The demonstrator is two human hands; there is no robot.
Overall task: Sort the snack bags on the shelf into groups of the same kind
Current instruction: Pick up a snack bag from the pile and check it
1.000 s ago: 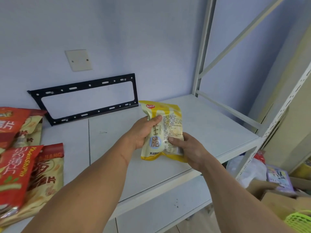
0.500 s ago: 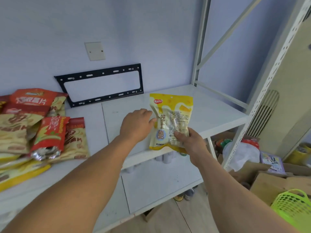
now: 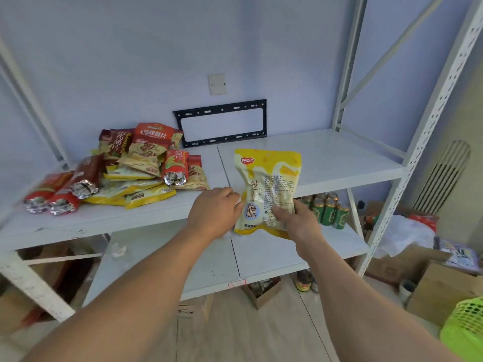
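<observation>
I hold a yellow snack bag (image 3: 266,189) upright in front of the white shelf's (image 3: 326,158) front edge. My right hand (image 3: 298,220) pinches its lower right corner, thumb on the printed face. My left hand (image 3: 214,212) has its fingers curled at the bag's lower left edge. A mixed pile of red, brown and yellow snack bags (image 3: 141,165) lies on the shelf's left half. Red foil-ended bags (image 3: 52,194) trail off to its far left.
A black metal bracket (image 3: 222,124) leans against the wall behind the pile. Green cans (image 3: 326,210) stand on the lower shelf. Cardboard boxes (image 3: 444,283) and a green basket (image 3: 465,330) sit on the floor at the right, beside the shelf's upright post (image 3: 418,152).
The view has pulled back and swung left, bringing the whole pile into sight. The yellow bag has come away from the shelf top towards its front edge, still between both hands.
</observation>
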